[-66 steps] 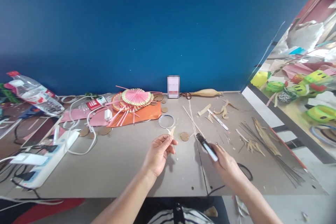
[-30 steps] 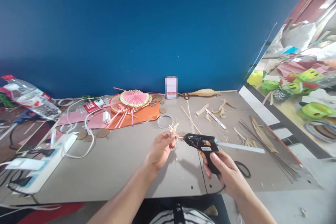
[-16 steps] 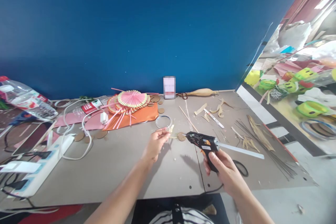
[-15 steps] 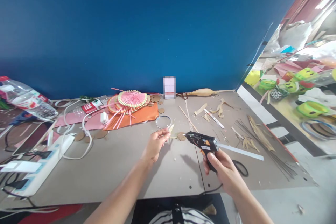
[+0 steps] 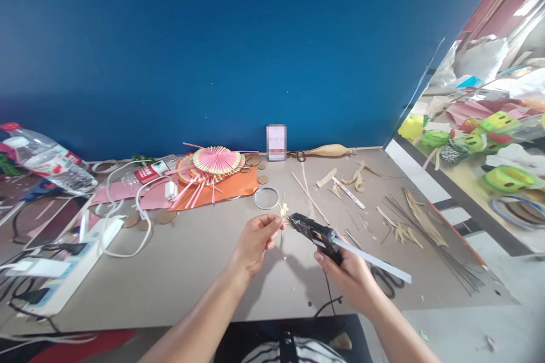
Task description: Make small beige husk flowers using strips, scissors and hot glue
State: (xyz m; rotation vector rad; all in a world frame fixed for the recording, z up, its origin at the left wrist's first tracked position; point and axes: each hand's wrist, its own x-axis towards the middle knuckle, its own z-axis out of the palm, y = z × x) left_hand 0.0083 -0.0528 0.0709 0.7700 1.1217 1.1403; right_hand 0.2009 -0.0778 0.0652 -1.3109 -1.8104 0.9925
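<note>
My left hand (image 5: 258, 241) pinches a small pale yellow flower-like piece (image 5: 284, 210) on a thin stem, thumb against forefinger. In my right hand (image 5: 351, 273) is a black hot glue gun (image 5: 313, 232), its grip wrapped by my fingers. A long whitish glue stick (image 5: 377, 260) pokes out of the gun's back end. The gun's nozzle points left and is close beside the pale piece; I cannot tell whether they touch. Just behind my left hand a clear ring-shaped roll (image 5: 266, 198) lies on the grey table (image 5: 179, 278).
Dried husk strips (image 5: 419, 218), thin wires (image 5: 457, 266) and a white marker (image 5: 348, 193) lie to the right. At left are a power strip (image 5: 76, 272), white cables, plastic bottles (image 5: 51, 161) and pink paper fans (image 5: 218, 160). A phone-like screen (image 5: 276, 142) leans on the blue wall.
The glue gun has moved left and turned, bringing its nozzle up to the pale piece. My left hand has shifted slightly right with that piece.
</note>
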